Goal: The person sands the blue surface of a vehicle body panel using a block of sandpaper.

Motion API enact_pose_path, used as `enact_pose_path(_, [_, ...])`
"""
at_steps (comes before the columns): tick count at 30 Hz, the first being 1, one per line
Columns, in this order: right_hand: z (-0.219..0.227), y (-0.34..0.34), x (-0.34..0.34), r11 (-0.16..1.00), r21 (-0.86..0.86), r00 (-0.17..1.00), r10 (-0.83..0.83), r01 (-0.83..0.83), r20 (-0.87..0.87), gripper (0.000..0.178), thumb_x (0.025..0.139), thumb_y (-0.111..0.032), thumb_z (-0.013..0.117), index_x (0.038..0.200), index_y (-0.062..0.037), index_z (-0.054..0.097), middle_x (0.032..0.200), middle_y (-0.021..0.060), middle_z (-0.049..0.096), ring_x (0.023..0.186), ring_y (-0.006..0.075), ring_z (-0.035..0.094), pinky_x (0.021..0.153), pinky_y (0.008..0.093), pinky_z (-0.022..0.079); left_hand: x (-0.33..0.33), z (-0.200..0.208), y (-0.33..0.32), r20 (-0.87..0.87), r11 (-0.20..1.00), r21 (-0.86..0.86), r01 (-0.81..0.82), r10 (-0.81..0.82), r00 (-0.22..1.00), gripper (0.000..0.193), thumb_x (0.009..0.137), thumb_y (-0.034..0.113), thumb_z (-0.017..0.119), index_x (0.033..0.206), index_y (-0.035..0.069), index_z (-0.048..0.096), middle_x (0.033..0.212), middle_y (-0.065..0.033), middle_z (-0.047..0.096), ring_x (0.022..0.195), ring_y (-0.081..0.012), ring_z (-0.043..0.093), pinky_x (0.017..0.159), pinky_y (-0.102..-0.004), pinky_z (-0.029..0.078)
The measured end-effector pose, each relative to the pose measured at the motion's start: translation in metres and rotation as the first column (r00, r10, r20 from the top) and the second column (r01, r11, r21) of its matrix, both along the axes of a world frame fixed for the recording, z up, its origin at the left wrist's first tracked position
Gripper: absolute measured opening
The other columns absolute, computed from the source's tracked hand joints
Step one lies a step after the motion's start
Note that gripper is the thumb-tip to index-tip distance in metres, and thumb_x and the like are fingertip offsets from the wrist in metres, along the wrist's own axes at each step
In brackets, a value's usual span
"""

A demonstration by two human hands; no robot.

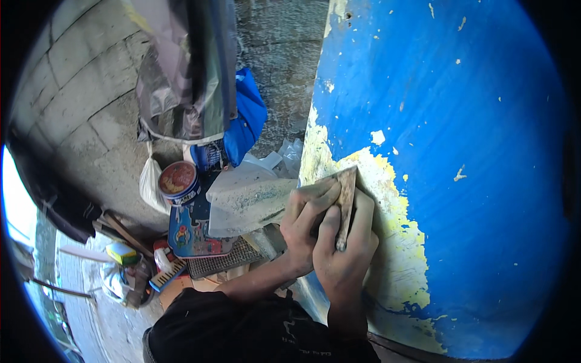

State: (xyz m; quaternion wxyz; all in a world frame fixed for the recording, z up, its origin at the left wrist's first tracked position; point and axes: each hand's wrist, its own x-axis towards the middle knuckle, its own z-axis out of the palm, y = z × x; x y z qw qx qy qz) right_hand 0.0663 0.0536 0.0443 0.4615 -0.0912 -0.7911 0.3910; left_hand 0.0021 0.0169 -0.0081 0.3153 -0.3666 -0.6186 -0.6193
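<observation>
Black shirt [254, 330] lowest in frame, forearms rising from it to the work. Both hands on one scraper [347, 202], pressed flat to a blue panel [472, 151] at the edge of a pale stripped patch [393, 254]. Right hand [345, 254] wrapped around the handle end, fingers clenched on it, thumb along the side. Left hand [307, 218] laid over the blade, fingers spread and pushing it against the surface. Scraper upright, blade top at the boundary where yellowish bare material meets paint.

Judged from this: best kept at a low angle, blade nearly flat, so as to lift paint without gouging. Worth working from the loose edge into sound blue, in short strokes, with left-hand pressure steady and close to the blade tip. Worth keeping knuckles clear of the rough patch. Scattered white chips higher on the panel suggest weak paint there too.

Off to the left, well apart: a round tin [178, 181], a pale trowel-like blade [248, 206], a wire grid [221, 260], a blue bag [245, 118], a grey sheet [187, 66] hanging over a block wall [78, 85].
</observation>
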Motion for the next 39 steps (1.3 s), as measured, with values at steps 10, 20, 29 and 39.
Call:
enact_pose_path(10, [0.004, 0.002, -0.015, 0.991, -0.125, 0.992, 0.071, -0.057, 0.105, 0.028, 0.093, -0.015, 0.045, 0.112, 0.0061, 0.05, 0.081, 0.029, 0.059, 0.073, 0.0454, 0.063, 0.061, 0.0439, 0.051, -0.017, 0.022, 0.002, -0.032, 0.993, -0.037, -0.115, 0.113, 0.993, 0.032, 0.076, 0.008, 0.062, 0.107, 0.004, 0.066, 0.085, -0.0124, 0.056, 0.073, -0.0253, 0.056, 0.064, -0.0335, 0.045])
enact_pose_path(20, [-0.002, -0.003, -0.019, 0.983, -0.109, 0.988, 0.153, -0.15, 0.018, 0.032, 0.092, -0.009, 0.042, 0.12, 0.008, 0.044, 0.09, 0.0245, 0.058, 0.08, 0.0377, 0.064, 0.066, 0.0374, 0.051, -0.019, 0.038, -0.018, -0.087, 0.995, -0.093, -0.045, 0.037, 0.996, 0.033, 0.069, 0.007, 0.068, 0.102, 0.005, 0.069, 0.092, -0.011, 0.065, 0.077, -0.0246, 0.063, 0.067, -0.0318, 0.05])
enact_pose_path(29, [0.017, 0.0, -0.022, 0.989, 0.13, 0.997, 0.064, -0.07, 0.052, 0.028, 0.093, -0.012, 0.044, 0.113, 0.0079, 0.044, 0.099, 0.0304, 0.055, 0.076, 0.0428, 0.063, 0.058, 0.0434, 0.053, -0.031, 0.056, -0.02, -0.157, 0.992, -0.118, 0.036, -0.055, 0.986, 0.033, 0.069, 0.011, 0.071, 0.101, 0.004, 0.069, 0.081, -0.0079, 0.059, 0.069, -0.02, 0.057, 0.059, -0.0284, 0.043])
enact_pose_path(39, [0.003, -0.009, 0.0, 0.999, -0.009, 0.997, 0.038, -0.039, -0.067, 0.031, 0.092, -0.01, 0.043, 0.116, 0.0097, 0.043, 0.083, 0.0271, 0.059, 0.071, 0.0415, 0.064, 0.06, 0.043, 0.053, -0.012, 0.039, -0.023, -0.154, 0.983, -0.156, 0.093, -0.118, 0.981, 0.035, 0.069, 0.009, 0.072, 0.104, 0.004, 0.069, 0.086, -0.0076, 0.061, 0.076, -0.0197, 0.06, 0.065, -0.0289, 0.047])
